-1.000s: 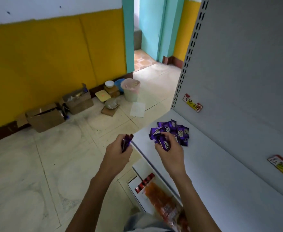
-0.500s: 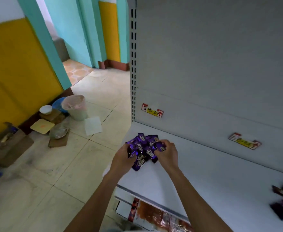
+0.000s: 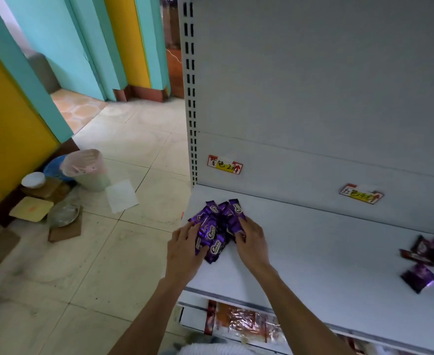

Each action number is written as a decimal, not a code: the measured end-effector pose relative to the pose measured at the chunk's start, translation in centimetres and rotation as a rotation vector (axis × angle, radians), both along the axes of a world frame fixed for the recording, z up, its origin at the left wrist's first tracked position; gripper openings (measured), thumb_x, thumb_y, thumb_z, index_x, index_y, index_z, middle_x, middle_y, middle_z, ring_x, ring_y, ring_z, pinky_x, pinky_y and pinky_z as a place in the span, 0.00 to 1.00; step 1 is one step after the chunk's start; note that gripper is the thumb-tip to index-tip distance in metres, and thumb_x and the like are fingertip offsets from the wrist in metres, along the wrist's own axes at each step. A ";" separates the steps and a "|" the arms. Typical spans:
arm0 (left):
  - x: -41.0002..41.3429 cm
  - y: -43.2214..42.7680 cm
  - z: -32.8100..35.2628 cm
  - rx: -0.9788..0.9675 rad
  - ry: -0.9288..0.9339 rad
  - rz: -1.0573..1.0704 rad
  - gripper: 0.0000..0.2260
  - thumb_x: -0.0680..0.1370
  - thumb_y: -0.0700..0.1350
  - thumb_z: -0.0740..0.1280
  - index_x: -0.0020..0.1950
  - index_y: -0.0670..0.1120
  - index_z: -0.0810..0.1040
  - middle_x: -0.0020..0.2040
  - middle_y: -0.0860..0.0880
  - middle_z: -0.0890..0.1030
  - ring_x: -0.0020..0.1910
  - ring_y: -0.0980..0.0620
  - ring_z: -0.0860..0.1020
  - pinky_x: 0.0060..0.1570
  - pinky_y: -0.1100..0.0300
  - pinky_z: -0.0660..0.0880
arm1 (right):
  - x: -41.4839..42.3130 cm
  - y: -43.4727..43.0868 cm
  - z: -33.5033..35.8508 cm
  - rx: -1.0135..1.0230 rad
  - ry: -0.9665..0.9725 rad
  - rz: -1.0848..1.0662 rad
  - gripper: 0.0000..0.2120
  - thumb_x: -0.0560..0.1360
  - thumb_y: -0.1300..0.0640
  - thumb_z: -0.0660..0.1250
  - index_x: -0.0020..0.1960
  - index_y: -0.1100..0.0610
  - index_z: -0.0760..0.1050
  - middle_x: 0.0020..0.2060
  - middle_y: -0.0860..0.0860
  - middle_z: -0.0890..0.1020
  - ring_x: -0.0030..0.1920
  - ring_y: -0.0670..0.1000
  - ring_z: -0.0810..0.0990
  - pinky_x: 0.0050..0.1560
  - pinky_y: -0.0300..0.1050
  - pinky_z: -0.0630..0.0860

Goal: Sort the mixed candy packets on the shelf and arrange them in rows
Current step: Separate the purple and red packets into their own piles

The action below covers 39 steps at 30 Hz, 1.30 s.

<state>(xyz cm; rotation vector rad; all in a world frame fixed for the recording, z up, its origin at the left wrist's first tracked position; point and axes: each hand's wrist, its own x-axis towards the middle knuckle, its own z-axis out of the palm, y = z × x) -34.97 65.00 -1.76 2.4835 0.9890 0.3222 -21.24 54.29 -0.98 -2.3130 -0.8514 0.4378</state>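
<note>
A heap of purple candy packets point(image 3: 214, 228) lies at the left end of the white shelf point(image 3: 313, 252). My left hand point(image 3: 182, 249) holds the heap's left side, with packets between thumb and fingers. From the right, my right hand point(image 3: 251, 242) pinches the packets with curled fingers. A small mixed pile of dark red and purple packets point(image 3: 431, 251) lies far right on the shelf. One purple packet point(image 3: 418, 278) lies alone in front of it.
Two handwritten price labels point(image 3: 224, 165) point(image 3: 360, 193) stick to the shelf's back panel. A lower shelf holds orange packets point(image 3: 241, 321). On the tiled floor to the left stand a lined bin point(image 3: 87, 170), lids, cardboard and a paper sheet point(image 3: 121, 196).
My left hand brought its purple packets from beside the shelf onto the heap. Both hands now close in on the heap. The view swung right and shows the mixed pile.
</note>
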 end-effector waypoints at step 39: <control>5.7 -33.8 10.8 -0.862 -0.352 -0.649 0.13 0.77 0.40 0.64 0.51 0.59 0.75 0.50 0.60 0.80 0.51 0.66 0.77 0.50 0.70 0.70 | -12.7 -43.8 10.1 0.630 -0.003 -1.165 0.18 0.74 0.66 0.66 0.55 0.44 0.75 0.44 0.41 0.83 0.47 0.40 0.80 0.44 0.30 0.75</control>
